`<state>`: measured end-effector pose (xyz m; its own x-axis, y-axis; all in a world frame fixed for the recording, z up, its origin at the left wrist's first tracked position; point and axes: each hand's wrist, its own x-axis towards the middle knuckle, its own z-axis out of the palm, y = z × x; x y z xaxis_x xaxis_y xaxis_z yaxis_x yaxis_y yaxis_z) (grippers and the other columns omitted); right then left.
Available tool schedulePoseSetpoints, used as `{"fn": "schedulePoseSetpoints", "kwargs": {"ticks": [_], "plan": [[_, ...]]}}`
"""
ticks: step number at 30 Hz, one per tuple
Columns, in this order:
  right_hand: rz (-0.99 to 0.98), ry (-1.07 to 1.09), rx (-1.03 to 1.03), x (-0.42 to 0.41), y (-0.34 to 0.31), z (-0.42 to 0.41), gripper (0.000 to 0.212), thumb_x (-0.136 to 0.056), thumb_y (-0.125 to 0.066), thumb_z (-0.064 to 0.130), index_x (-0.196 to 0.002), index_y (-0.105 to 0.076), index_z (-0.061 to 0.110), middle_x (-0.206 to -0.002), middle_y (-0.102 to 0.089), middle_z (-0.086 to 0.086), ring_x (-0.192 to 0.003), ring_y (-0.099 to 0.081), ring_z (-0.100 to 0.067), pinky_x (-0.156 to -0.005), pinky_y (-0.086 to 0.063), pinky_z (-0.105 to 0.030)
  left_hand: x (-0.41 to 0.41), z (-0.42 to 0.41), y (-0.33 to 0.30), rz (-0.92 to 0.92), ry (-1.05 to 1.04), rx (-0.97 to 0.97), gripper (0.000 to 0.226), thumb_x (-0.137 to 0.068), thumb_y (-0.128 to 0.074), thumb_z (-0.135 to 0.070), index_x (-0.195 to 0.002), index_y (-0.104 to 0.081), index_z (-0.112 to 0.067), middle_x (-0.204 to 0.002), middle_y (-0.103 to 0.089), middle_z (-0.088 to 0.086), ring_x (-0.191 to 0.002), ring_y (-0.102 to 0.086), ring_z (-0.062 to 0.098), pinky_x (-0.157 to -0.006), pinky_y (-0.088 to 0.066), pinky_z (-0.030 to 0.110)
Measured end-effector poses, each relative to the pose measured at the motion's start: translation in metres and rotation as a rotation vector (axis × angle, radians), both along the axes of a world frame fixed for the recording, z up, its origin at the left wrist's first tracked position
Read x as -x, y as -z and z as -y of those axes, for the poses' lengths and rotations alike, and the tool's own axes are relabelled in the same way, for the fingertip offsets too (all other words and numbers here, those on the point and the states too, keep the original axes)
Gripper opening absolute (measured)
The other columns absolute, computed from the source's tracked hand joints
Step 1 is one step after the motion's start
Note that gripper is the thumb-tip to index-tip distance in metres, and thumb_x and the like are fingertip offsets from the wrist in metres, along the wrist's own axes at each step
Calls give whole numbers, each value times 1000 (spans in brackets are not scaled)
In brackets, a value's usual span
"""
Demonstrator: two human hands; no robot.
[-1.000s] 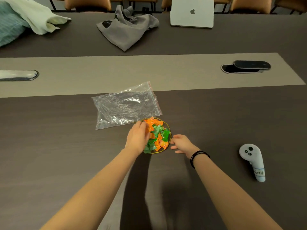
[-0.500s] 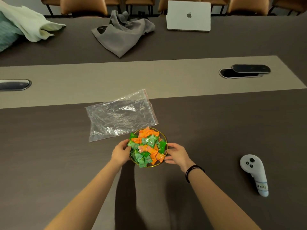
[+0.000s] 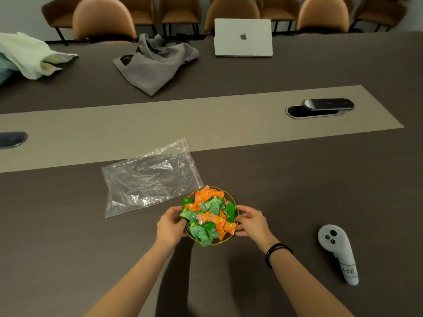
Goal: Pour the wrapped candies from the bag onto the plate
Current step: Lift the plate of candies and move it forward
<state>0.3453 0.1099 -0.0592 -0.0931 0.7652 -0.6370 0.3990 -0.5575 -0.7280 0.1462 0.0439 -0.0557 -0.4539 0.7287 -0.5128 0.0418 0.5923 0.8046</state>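
A small round plate (image 3: 219, 243) with a gold rim sits on the dark table, heaped with several orange and green wrapped candies (image 3: 209, 216). My left hand (image 3: 170, 225) cups the plate's left edge and my right hand (image 3: 251, 221) cups its right edge, fingers curled against the rim. The clear zip bag (image 3: 148, 179) with a red seal strip lies flat and empty just behind and left of the plate, its near corner touching the rim.
A white controller (image 3: 338, 252) lies to the right. Farther back are a cable port with a dark lid (image 3: 320, 107), a grey cloth (image 3: 155, 62), a laptop (image 3: 243, 37), a pale cloth (image 3: 29, 56) and chairs (image 3: 103, 19).
My left hand came off the candy pile and moved to the plate's left edge. My right hand closed in on the right edge. Both now hold the plate.
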Motion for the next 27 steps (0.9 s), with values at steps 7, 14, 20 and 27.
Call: {"fn": "schedulePoseSetpoints", "kwargs": {"ticks": [7,14,20,27], "plan": [[-59,40,-75,-34,-28,-79,38,-94,-45,10,-132,-50,15,-117,-61,-14,-86,-66,-21,-65,-58,-27,-36,-86,-29,-7,-7,-67,35,-85,-49,9,-119,-55,2,-109,-60,14,-72,-61,16,-40,-53,17],[-107,114,-139,-23,-38,-208,34,-93,-45,12,-125,-57,10,-112,-65,-14,-91,-63,-23,-74,-58,-39,-40,-216,-39,6,-142,-136,34,-84,-50,8,-118,-53,2,-115,-63,21,-85,-62,30,-49,-58,30],[-205,103,-119,4,-22,-311,28,-93,-44,7,-115,-60,9,-88,-67,-6,-87,-61,-22,-77,-53,-38,-21,-316,-18,9,-211,-165,34,-83,-51,7,-116,-54,2,-113,-63,26,-88,-63,33,-73,-58,52],[-216,119,-40,27,16,-377,33,-91,-42,1,-120,-57,11,-90,-68,-10,-93,-63,-29,-86,-54,-45,5,-383,25,-66,-198,-136,35,-80,-49,5,-114,-58,-3,-103,-67,16,-93,-67,34,-80,-58,47]]}}
